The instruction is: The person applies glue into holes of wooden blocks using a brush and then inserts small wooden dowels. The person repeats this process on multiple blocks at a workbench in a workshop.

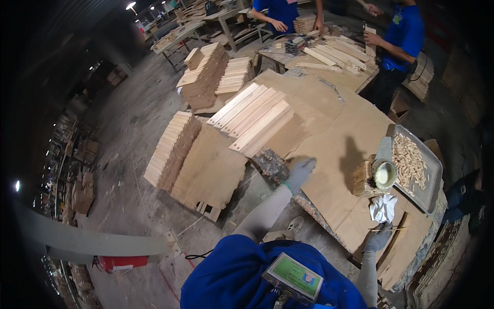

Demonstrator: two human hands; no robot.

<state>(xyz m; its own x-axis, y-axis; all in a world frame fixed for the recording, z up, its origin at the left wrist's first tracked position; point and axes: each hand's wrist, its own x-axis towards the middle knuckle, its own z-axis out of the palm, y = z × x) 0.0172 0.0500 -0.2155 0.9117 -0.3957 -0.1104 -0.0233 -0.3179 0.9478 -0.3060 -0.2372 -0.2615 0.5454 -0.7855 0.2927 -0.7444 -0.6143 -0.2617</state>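
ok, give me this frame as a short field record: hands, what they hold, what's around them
left hand: gloved left hand, reaching over the table edge toward the wooden slats, holding nothing
right hand: gloved right hand, grip closed on a thin stick
near right hand: white rag, glue cup, metal tray of dowels
surface: cardboard-covered table
others: two people in blue shirts at the far bench
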